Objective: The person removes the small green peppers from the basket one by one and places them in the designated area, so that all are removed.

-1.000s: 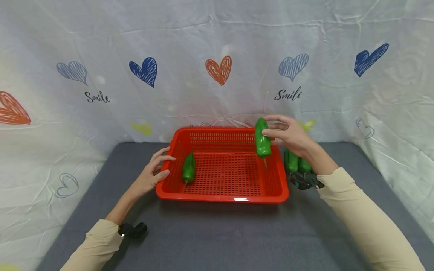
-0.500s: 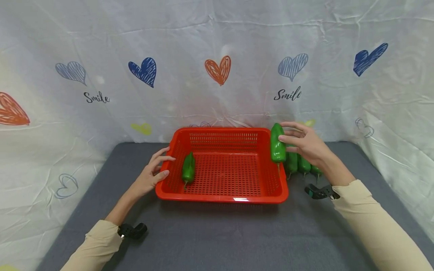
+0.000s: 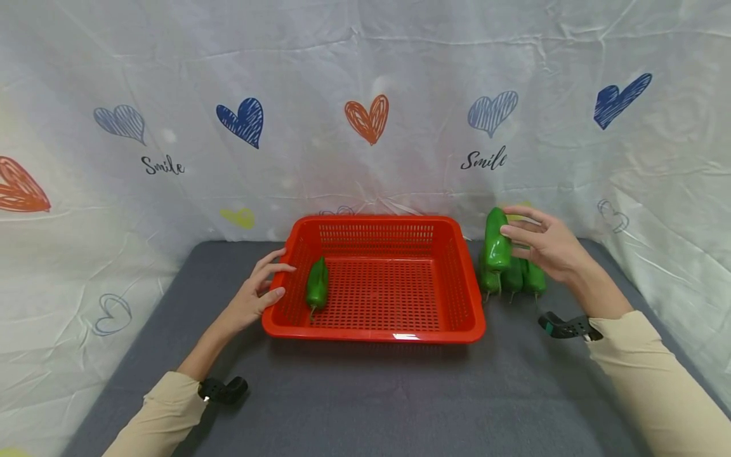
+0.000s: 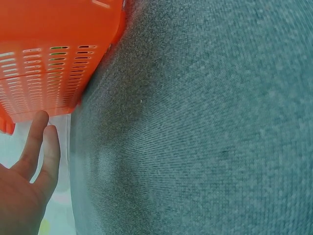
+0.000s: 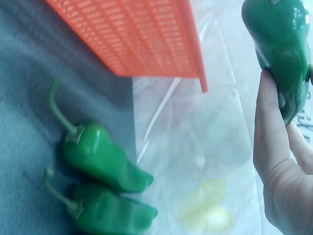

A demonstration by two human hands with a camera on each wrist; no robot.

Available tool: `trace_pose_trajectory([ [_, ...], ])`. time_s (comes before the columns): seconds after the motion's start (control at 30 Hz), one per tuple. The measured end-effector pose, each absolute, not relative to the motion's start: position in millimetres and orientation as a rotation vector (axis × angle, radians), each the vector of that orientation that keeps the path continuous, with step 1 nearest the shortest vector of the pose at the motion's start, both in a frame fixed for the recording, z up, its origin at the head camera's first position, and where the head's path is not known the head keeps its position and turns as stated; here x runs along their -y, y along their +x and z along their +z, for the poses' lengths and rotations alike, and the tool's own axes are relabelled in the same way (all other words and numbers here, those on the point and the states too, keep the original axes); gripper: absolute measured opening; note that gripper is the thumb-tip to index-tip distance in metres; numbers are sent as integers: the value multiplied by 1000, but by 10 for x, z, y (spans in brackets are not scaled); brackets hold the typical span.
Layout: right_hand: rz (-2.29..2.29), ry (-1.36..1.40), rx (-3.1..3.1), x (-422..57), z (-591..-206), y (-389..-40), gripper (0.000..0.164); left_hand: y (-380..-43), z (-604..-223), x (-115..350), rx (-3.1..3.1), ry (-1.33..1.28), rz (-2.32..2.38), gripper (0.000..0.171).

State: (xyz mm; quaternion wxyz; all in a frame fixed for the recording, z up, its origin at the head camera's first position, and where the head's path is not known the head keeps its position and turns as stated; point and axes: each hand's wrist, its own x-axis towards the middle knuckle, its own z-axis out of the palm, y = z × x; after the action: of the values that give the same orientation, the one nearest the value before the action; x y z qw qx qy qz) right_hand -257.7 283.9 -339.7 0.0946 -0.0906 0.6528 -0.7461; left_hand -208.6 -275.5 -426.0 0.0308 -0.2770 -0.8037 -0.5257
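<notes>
Over the right end of the table, my right hand [image 3: 548, 244] pinches a green pepper [image 3: 497, 241] between thumb and fingers, its stem pointing down toward me. Close below it, more green peppers [image 3: 534, 278] lie side by side on the cloth, partly hidden by the held one. In the right wrist view, two of these peppers [image 5: 102, 159] show their curved stems. My left hand [image 3: 259, 285] rests with spread fingers on the left rim of a red plastic basket [image 3: 371, 337]. Inside the basket, near that side, lies one green pepper [image 3: 316, 284].
The basket stands at the back middle of a table with dark grey cloth [image 3: 365, 400]. Behind it hangs a white curtain [image 3: 308, 152] printed with hearts and "Smile". Each wrist wears a black band; the left band [image 3: 223, 389] hangs low over the cloth.
My right hand has carried its pepper rightward, from over the basket's right side to above the peppers on the table. The left hand and basket have stayed put.
</notes>
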Motion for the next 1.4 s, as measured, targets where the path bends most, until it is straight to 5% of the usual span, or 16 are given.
trace_pose_trajectory([
  [0.73, -2095, -153, -2098, -3501, -3785, -2528, 47, -2072, -4257, 2771, 2482, -848, -1577, 36],
  [1.4, -2125, 16, -2120, -4101, -4106, -2700, 34, -2088, -4254, 2761, 2475, -842, -1707, 37],
])
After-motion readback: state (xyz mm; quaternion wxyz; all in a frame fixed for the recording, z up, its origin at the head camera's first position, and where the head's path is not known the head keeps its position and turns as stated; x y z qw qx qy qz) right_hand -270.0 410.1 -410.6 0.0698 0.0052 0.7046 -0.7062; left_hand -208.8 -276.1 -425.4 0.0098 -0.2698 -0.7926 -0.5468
